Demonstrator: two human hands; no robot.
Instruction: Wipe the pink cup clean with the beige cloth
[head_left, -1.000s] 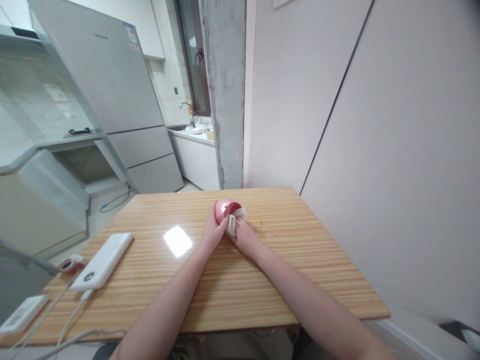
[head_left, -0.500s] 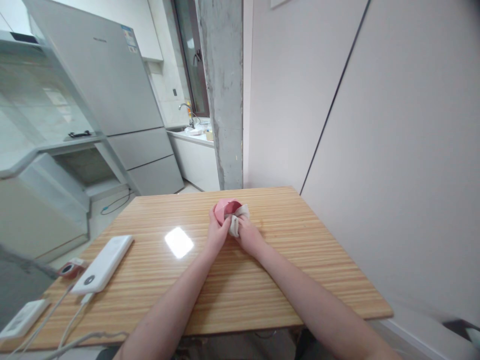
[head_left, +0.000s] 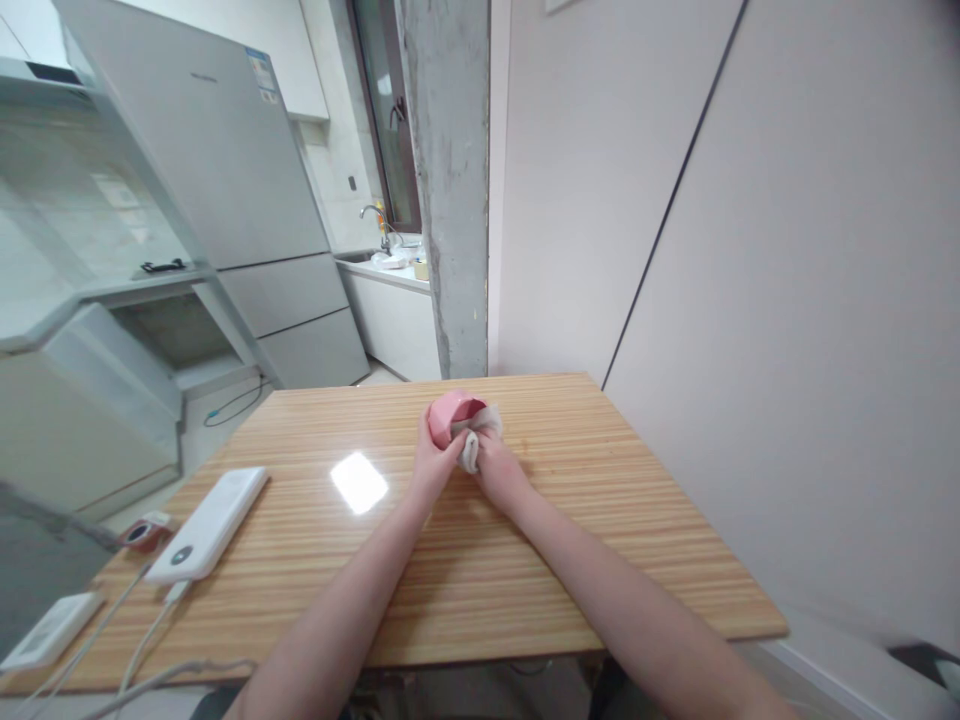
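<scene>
My left hand (head_left: 433, 452) grips a pink bowl-like vessel (head_left: 447, 416) with faceted sides, its opening tipped toward the right. A greyish-white cloth (head_left: 470, 452) is bunched in my right hand (head_left: 496, 466), and part of it lies over the vessel's rim and opening. My right fingertips are hidden behind the cloth, at the mouth of the vessel. Both hands meet above the far middle of the wooden table (head_left: 585, 560). Whether the vessel touches the tabletop, I cannot tell.
On the table's left side lie a white power bank (head_left: 210, 525) with cables, a small red-and-white object (head_left: 146, 532) and a white power strip (head_left: 52, 630). A pale wall (head_left: 712, 330) borders the right. Behind are a concrete pillar (head_left: 457, 200) and a fridge (head_left: 202, 150).
The pink vessel has turned slightly in my left hand, and the cloth has shifted a little at its rim. Both hands keep their hold. The view has moved very slightly.
</scene>
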